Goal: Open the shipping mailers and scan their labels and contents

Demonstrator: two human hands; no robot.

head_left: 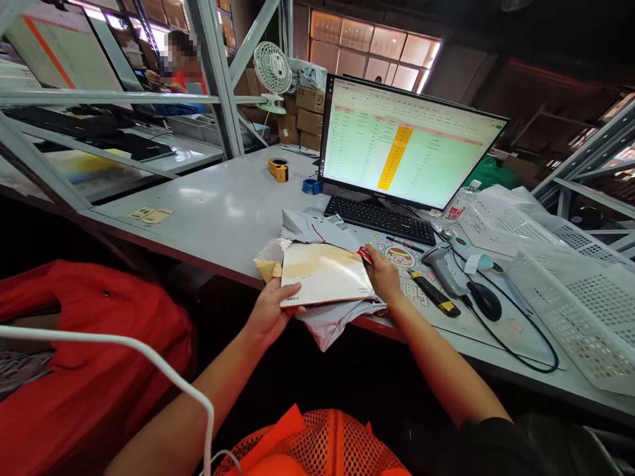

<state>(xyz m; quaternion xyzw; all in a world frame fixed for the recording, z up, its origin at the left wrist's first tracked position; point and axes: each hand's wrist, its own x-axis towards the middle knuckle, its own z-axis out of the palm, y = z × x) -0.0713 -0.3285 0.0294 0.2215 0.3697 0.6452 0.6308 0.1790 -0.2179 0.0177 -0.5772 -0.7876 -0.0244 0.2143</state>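
A thin book (325,272) with a pale cream and white cover lies at the desk's front edge, partly inside a torn grey mailing bag (325,324). My left hand (272,305) grips the book's near left corner, thumb on the cover and fingers underneath. Crumpled bubble wrap (270,252) shows just beyond that hand. At the book's right side, my right hand (383,274) is closed around a small red tool (366,255), whose kind I cannot make out. The bag's far flap (312,226) is folded back behind the book and carries a printed code label (338,222).
Right of my hands lie a yellow-black box cutter (434,294), a barcode scanner (443,270), a mouse (485,301) and white plastic baskets (570,317). Behind stand a keyboard (380,218) and monitor (407,142). Tape rolls (278,169) sit farther back. Another person (182,63) is at the far left.
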